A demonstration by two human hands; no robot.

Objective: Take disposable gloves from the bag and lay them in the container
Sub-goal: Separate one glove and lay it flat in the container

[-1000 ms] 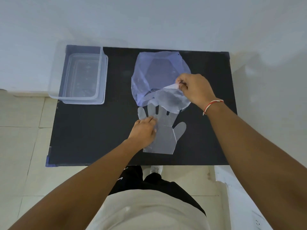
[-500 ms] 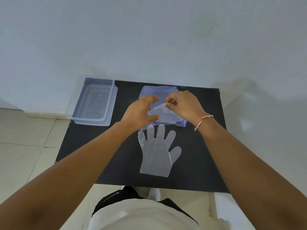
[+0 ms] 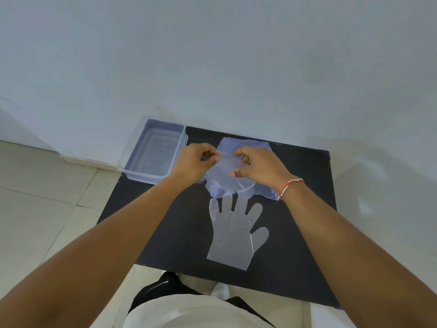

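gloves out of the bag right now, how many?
1: the glove lies flat on the black mat, near the bag. Left hand and right hand pinch clear film; more may be hidden. The container looks empty.

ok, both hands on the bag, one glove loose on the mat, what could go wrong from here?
1. The left hand and right hand pinch thin film at the bag mouth; several gloves may come out stuck together.
2. The loose glove lies flat with its fingertips under the bag's edge, so a tug on the bag could drag or crumple it.
3. The container overhangs the black mat's far left corner; a bump might tip it off.
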